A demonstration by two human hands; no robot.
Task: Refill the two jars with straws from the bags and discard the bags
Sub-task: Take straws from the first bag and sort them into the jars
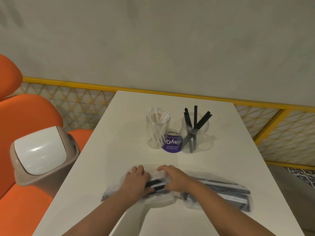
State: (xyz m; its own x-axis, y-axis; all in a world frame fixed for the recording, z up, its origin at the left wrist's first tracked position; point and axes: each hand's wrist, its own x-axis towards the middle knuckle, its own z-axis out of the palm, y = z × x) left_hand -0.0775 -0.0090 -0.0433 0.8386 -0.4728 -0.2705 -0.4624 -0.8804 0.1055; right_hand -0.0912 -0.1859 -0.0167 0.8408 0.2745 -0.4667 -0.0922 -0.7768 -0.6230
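On the near part of the white table [105, 164], the left bag [159, 199] lies flat with its long axis running left to right and its right end angled slightly far. The black and white straws [156, 185] inside follow the same line. Both hands are on it, close together. The left hand [136, 180] curls over its middle, and the right hand [173, 178] pinches the plastic just right of that. The right bag [226, 193] lies beside them under the right forearm, untouched, its left end pointing far. Both jars [157, 132] [194, 133] stand upright farther back.
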